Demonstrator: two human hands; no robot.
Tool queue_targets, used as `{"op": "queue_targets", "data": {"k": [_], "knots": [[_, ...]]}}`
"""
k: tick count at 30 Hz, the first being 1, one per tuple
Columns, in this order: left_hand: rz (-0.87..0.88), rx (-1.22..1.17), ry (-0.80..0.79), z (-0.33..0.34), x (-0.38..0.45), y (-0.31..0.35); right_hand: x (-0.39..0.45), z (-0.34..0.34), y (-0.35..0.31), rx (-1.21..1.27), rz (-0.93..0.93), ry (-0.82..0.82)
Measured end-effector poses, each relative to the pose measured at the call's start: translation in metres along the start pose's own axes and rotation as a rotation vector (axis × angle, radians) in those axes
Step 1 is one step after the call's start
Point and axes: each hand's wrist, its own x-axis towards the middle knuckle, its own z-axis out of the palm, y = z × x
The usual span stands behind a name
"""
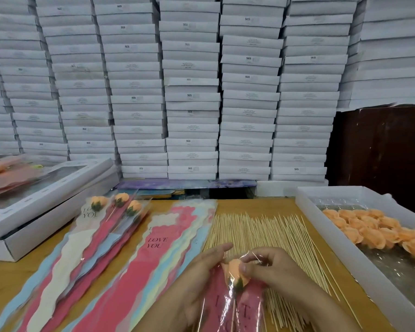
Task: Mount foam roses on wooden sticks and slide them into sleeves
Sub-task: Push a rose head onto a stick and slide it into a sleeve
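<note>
Both hands pinch the clear sleeve [235, 305], left hand [197, 279] beside and right hand [271, 267] above the enclosed orange rose [235, 269].

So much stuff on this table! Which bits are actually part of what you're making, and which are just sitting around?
Part of the job:
- foam rose in the pink sleeve, held by left hand and right hand
- wooden sticks
- tray of loose roses
- empty sleeves
- finished roses

Just lying about:
- stacked white boxes
- windowed boxes
- dark brown board
</note>
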Motion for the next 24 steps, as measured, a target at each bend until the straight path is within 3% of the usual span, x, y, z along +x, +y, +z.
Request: {"op": "queue_targets", "data": {"k": [4,9,13,16,22,24], "knots": [[0.014,0.022,-0.019,-0.003,0.002,-0.002,-0.002,0.001,-0.003,-0.039,-0.037,-0.126],[0.041,0.019,-0.048,-0.001,0.0,0.0,-0.008,0.005,-0.009,-0.054,0.045,-0.299],[0.094,-0.018,-0.043,0.001,-0.002,0.004,-0.003,0.003,-0.007,-0.008,-0.044,-0.126],[0.158,-0.077,-0.034,0.002,-0.003,0.006,0.001,-0.001,-0.004,0.213,-0.046,-0.015],[0.275,-0.208,0.034,0.001,-0.001,0.006,-0.001,0.009,0.001,0.213,0.153,-0.314],[0.242,-0.216,0.024,-0.001,-0.004,0.007,0.001,0.012,0.005,0.251,0.148,-0.329]]}}
